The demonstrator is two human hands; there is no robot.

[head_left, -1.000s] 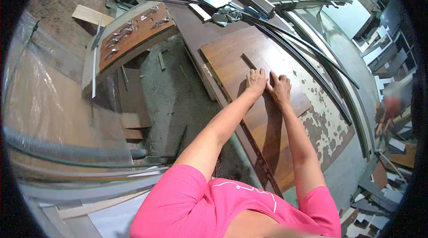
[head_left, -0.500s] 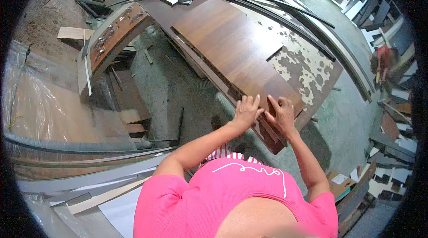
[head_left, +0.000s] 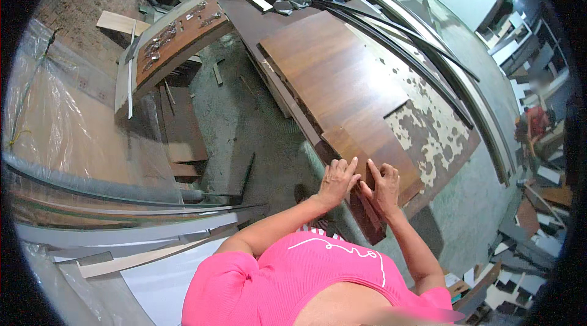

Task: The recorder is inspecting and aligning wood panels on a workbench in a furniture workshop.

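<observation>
A brown wood-grain panel [head_left: 318,63] lies on a darker brown board with pale, flaking patches [head_left: 422,136]. At its near end a smaller wood-grain piece [head_left: 373,149] shows a separate edge. My left hand [head_left: 337,183] rests at the near left edge of this smaller piece, fingers extended and slightly apart. Just to its right, my right hand [head_left: 383,189] touches the same near end, forefinger and thumb stretched out, the other fingers bent. The two thumbs are close together. Neither hand shows anything gripped, though the undersides of the fingers are hidden.
Long dark metal profiles [head_left: 428,45] run along the panel's far right side. To the left stands a board with small metal fittings [head_left: 177,36]. Plastic-wrapped sheets [head_left: 79,118] lean at the left. Scrap pieces [head_left: 520,283] pile up at the right, where another person [head_left: 537,124] bends.
My view has shifted, so the surroundings sit lower and mostly further right. Both hands stay at the panel's near end; the smaller piece's far edge now shows more plainly.
</observation>
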